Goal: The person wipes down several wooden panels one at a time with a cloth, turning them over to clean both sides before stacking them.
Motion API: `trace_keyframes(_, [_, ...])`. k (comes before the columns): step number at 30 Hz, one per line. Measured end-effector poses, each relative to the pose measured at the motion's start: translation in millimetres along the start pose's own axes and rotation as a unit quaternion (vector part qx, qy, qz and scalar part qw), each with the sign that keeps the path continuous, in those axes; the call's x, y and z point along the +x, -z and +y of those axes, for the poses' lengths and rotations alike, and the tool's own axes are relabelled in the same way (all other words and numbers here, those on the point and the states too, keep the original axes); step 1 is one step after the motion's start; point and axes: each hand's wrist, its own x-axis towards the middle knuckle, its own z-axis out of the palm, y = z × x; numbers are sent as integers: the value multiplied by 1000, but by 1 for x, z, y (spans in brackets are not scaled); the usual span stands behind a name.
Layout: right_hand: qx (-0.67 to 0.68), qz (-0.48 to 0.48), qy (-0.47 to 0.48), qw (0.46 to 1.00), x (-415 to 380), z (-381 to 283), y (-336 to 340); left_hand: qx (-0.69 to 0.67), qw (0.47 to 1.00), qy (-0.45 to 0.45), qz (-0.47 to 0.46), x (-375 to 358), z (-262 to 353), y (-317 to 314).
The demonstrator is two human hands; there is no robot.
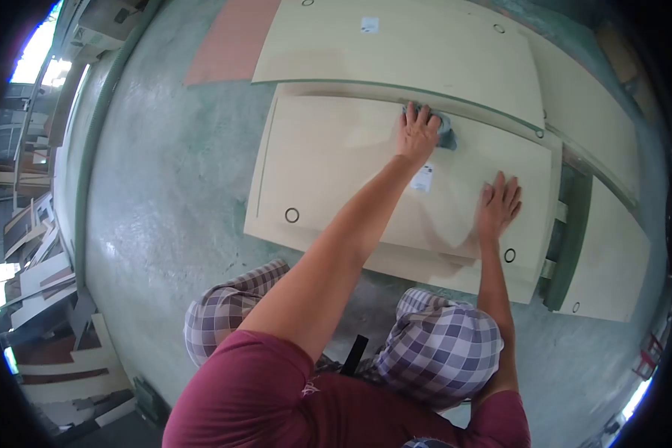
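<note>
A grey-blue cloth point(446, 133) lies bunched on a cream-coloured panel point(336, 149), close to its far edge. My left hand point(418, 133) presses down on this cloth, its fingers over it and the cloth showing past them on the right. Flat on the same panel, nearer its right side, rests my right hand point(499, 209) with spread fingers and nothing in it. Between the two hands a white label point(421, 178) is stuck to the panel. Dark rings point(292, 215) mark the panel near its corners.
Beyond the panel lies another large cream panel point(403, 48), with a pink sheet point(231, 41) at its left. More panels point(608, 254) stand at the right with a green edge. Scrap boards point(45, 284) are heaped at the far left. My checked-cloth knees point(444, 347) are close to the near edge.
</note>
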Motion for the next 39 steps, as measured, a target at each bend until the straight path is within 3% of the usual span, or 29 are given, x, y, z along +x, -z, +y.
trace_keyframes(2, [-18, -1, -14, 1000, -3, 6, 0, 49, 996, -39, 70, 3, -37, -14])
trace_keyframes(4, [-22, 1, -9, 1000, -4, 11, 3, 64, 991, 44, 113, -11, -92, 7])
trace_keyframes(5, [-26, 2, -10, 1000, -5, 13, 5, 5, 988, 132, 80, -23, -121, 29])
trace_keyframes(7, [-18, -1, -11, 1000, -5, 12, 11, 108, 963, 142, 204, -62, -190, 76])
trace_keyframes(9, [-11, -5, -18, 1000, -3, 11, 11, 168, 959, 219, 61, -124, -296, 121])
trace_keyframes(10, [-17, 5, -12, 1000, -1, 12, 7, 251, 915, 315, 11, -143, -306, 156])
trace_keyframes(11, [-26, 13, -9, 1000, -2, 14, 4, 347, 880, 324, -9, -185, -390, 161])
trace_keyframes(12, [-29, 5, -11, 1000, -2, 12, 1, 229, 840, 488, 63, -179, -347, 205])
trace_keyframes(13, [-15, 12, -7, 1000, -2, 10, 0, 232, 834, 495, 79, -177, -336, 226])
trace_keyframes(15, [4, 17, -3, 1000, -6, 13, -3, 241, 884, 376, 139, -171, -324, 233])
trace_keyframes(17, [0, 15, -4, 1000, -7, 19, -6, 180, 928, 305, 119, -135, -296, 225])
trace_keyframes(20, [3, 35, 0, 999, -5, 26, -10, 146, 960, 197, 136, -72, -240, 169])
trace_keyframes(24, [-10, 36, 9, 999, -6, 41, -22, 62, 993, 88, 56, -21, -154, 81])
trace_keyframes(26, [-34, 51, 28, 998, -8, 42, -33, 46, 999, -15, -10, -28, -146, 52])
trace_keyframes(27, [-22, 42, 31, 998, -12, 39, -36, 18, 1000, -18, 1, -38, -139, 58])
trace_keyframes(31, [5, 9, 11, 1000, -15, 29, -27, 80, 994, 76, -8, -119, -188, 102])
trace_keyframes(33, [-18, 10, 15, 1000, -13, 31, -29, 173, 970, 145, -87, -182, -214, 148])
trace_keyframes(34, [-21, 12, 14, 1000, -12, 31, -27, 236, 948, 134, -168, -217, -249, 167])
trace_keyframes(35, [-15, 10, 14, 1000, -12, 28, -25, 287, 936, 18, -200, -258, -303, 187])
trace_keyframes(36, [-18, 13, 19, 1000, -13, 25, -32, 308, 912, 91, -253, -274, -344, 193])
trace_keyframes(37, [-17, 26, 23, 999, -13, 25, -33, 329, 899, 208, -203, -256, -305, 223])
trace_keyframes(39, [-18, 27, 30, 999, -12, 25, -36, 314, 888, 325, -84, -224, -274, 241])
